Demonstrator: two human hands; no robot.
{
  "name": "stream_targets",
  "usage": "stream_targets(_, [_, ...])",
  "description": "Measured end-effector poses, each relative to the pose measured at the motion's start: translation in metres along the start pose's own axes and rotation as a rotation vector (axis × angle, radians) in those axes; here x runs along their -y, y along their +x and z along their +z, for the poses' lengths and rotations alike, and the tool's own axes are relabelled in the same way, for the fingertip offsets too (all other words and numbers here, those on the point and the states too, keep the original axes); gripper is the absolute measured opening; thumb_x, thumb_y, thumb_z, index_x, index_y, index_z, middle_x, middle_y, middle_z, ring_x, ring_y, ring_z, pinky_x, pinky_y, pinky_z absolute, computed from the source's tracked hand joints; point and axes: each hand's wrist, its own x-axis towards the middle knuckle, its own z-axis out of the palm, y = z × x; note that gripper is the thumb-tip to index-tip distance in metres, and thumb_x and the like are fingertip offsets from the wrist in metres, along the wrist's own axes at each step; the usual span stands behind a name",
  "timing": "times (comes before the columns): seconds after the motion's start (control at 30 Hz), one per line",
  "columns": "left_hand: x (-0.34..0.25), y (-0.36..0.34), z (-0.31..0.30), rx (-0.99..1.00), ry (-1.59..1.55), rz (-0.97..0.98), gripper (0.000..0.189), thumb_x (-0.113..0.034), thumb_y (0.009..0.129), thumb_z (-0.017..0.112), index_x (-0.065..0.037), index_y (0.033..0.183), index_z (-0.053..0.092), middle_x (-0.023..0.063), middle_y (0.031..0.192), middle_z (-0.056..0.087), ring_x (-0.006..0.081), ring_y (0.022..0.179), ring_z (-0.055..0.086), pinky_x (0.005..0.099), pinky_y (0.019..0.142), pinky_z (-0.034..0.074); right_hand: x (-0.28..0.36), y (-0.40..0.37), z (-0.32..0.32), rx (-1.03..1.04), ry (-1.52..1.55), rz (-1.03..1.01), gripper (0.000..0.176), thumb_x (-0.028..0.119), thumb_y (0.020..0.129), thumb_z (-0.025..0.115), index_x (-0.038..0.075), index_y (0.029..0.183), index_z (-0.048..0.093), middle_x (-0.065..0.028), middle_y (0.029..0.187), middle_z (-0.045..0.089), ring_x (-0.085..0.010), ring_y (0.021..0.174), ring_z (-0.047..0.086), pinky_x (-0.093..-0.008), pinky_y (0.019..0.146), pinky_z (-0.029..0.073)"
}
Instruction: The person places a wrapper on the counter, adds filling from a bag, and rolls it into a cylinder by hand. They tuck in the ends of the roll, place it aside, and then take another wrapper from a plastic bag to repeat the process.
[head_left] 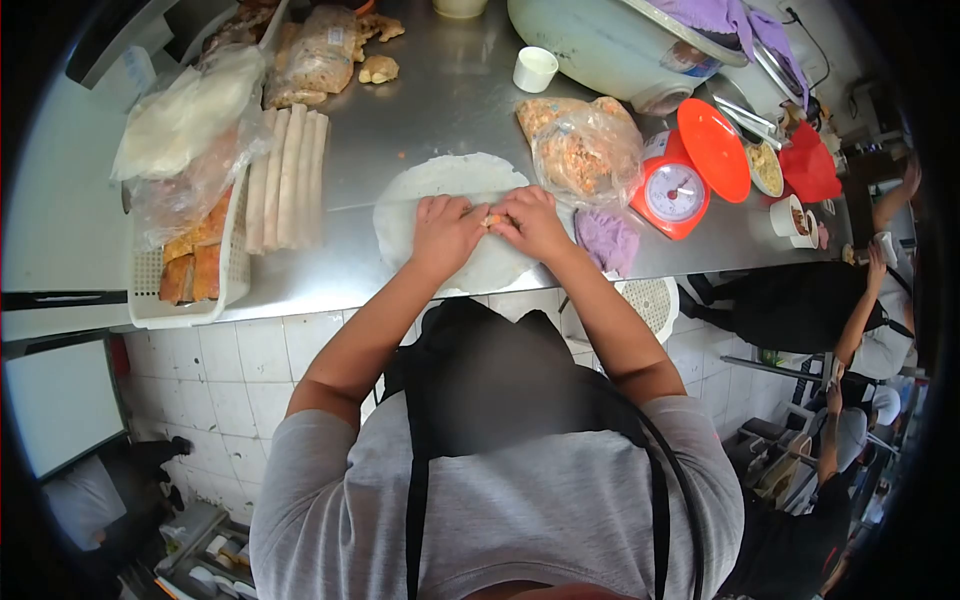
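A round, thin, pale wrapper (408, 205) lies flat on the steel table in front of me. Over its middle, my left hand (447, 235) and my right hand (532, 222) meet with fingers curled and pressed together. A bit of orange filling (491, 221) shows between the fingertips; most of it is hidden under them. Right of the wrapper sits a clear plastic bag of orange filling (588, 155), with a purple cloth (607, 240) below it. Several long, pale rolls (287, 180) lie side by side to the left.
A white basket (236, 262) at the table's left edge holds browned pieces, with bagged pale sheets (190, 115) above. A red scale (672, 190), white cup (535, 69) and large basin (600, 45) stand to the right. Co-workers are at the far right.
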Motion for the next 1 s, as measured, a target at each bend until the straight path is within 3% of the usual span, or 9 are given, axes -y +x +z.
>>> stream_targets(0.1, [0.003,0.000,0.014,-0.022,0.033,0.013,0.024,-0.025,0.065,0.068,-0.016,0.087,0.066,0.0012,0.086,0.054,0.0196,0.087,0.049,0.0378,0.080,0.033,-0.002,0.001,0.001,0.017,-0.004,0.019,0.025,0.027,0.067,0.070,0.015,0.088,0.065,-0.0013,0.089,0.055,-0.0231,0.091,0.047,-0.0377,0.081,0.032])
stream_targets(0.2, [0.000,0.008,0.006,-0.033,0.052,0.020,0.021,-0.028,0.064,0.068,-0.017,0.082,0.066,-0.0003,0.080,0.053,0.0181,0.085,0.048,0.0367,0.078,0.033,0.009,0.005,-0.012,-0.141,0.038,-0.014,0.024,0.026,0.066,0.070,0.015,0.087,0.064,-0.0022,0.089,0.055,-0.0237,0.091,0.047,-0.0379,0.081,0.032])
stream_targets(0.27, [-0.005,0.007,0.004,-0.018,0.044,0.036,0.020,-0.029,0.064,0.067,-0.017,0.080,0.066,-0.0009,0.079,0.052,0.0177,0.085,0.048,0.0360,0.078,0.032,-0.002,0.003,-0.003,-0.064,-0.002,-0.036,0.024,0.026,0.066,0.070,0.014,0.086,0.064,-0.0026,0.089,0.055,-0.0241,0.091,0.047,-0.0378,0.082,0.032])
stream_targets(0.4, [0.000,0.007,0.012,0.115,0.030,-0.040,0.027,-0.028,0.066,0.068,-0.016,0.091,0.066,-0.0002,0.086,0.054,0.0188,0.087,0.048,0.0387,0.080,0.031,-0.002,-0.001,-0.003,0.022,0.000,0.021,0.026,0.025,0.066,0.070,0.014,0.088,0.064,-0.0033,0.090,0.055,-0.0248,0.092,0.047,-0.0378,0.082,0.032])
stream_targets(0.5, [-0.002,0.011,0.004,0.101,0.024,-0.003,0.030,-0.028,0.068,0.067,-0.016,0.095,0.065,-0.0005,0.085,0.054,0.0187,0.087,0.048,0.0388,0.079,0.031,-0.001,-0.003,-0.003,-0.149,-0.090,0.038,0.022,0.025,0.067,0.069,0.014,0.086,0.064,-0.0033,0.089,0.055,-0.0244,0.091,0.048,-0.0382,0.081,0.033])
stream_targets(0.6, [-0.006,0.010,0.007,0.089,-0.001,0.042,0.032,-0.028,0.069,0.066,-0.016,0.098,0.063,-0.0006,0.085,0.054,0.0188,0.089,0.048,0.0388,0.079,0.031,-0.002,-0.006,0.002,0.008,-0.112,0.064,0.024,0.024,0.067,0.070,0.014,0.087,0.064,-0.0036,0.090,0.055,-0.0239,0.091,0.049,-0.0388,0.080,0.034])
stream_targets(0.7, [-0.008,0.010,0.012,0.137,-0.005,0.024,0.031,-0.027,0.071,0.065,-0.016,0.099,0.063,-0.0002,0.085,0.054,0.0192,0.089,0.048,0.0388,0.080,0.030,-0.009,-0.004,-0.005,0.042,-0.080,0.008,0.023,0.024,0.066,0.070,0.014,0.086,0.064,-0.0033,0.088,0.056,-0.0240,0.090,0.049,-0.0387,0.079,0.035])
stream_targets(0.8, [-0.014,0.015,0.007,0.114,-0.007,0.019,0.027,-0.025,0.072,0.064,-0.016,0.098,0.063,-0.0003,0.084,0.054,0.0194,0.089,0.048,0.0384,0.080,0.031,-0.005,-0.005,-0.019,-0.100,0.067,0.049,0.017,0.021,0.068,0.068,0.015,0.083,0.063,-0.0017,0.085,0.056,-0.0241,0.090,0.049,-0.0390,0.077,0.035])
stream_targets(1.0, [-0.013,0.015,0.021,0.162,-0.045,-0.018,0.026,-0.023,0.071,0.064,-0.015,0.096,0.063,0.0002,0.085,0.055,0.0197,0.088,0.048,0.0382,0.080,0.031,-0.011,-0.008,-0.009,0.081,0.000,0.049,0.023,0.022,0.067,0.068,0.013,0.088,0.060,-0.0042,0.093,0.055,-0.0259,0.093,0.048,-0.0395,0.079,0.035])
